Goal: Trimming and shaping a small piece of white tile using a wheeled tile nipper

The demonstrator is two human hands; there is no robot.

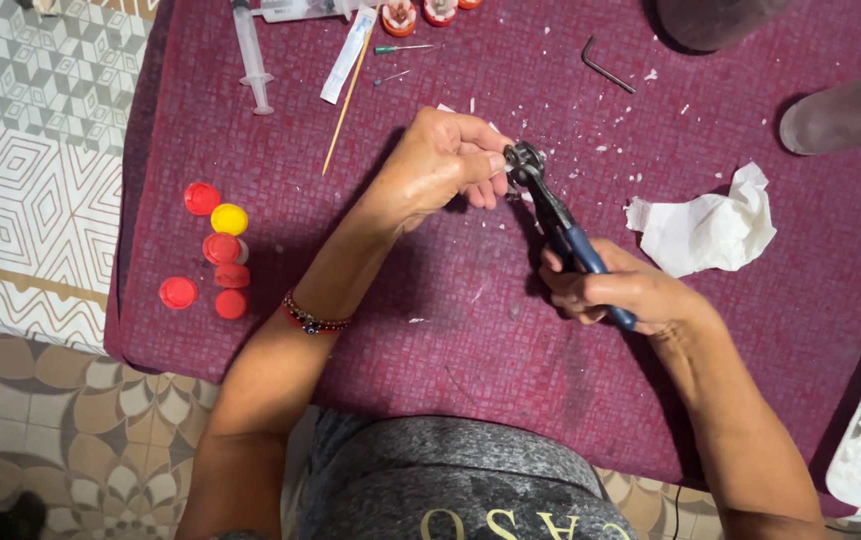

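Right hand (618,290) clenched around the blue handles of dark-jawed pliers (553,215), whose metal head points up and away, jaws meeting at the fingertips of the left hand (442,160). Left hand curled, pinching something small against the jaws; what it is cannot be told. Pliers lie over the maroon cloth (470,340), amid white crumbs. Right of the pliers, crumpled white tissue (708,228); upper right of them, a bent hex key (606,66). Left of them, well apart: red and yellow caps (216,250), a wooden stick (346,100), a syringe (250,55).
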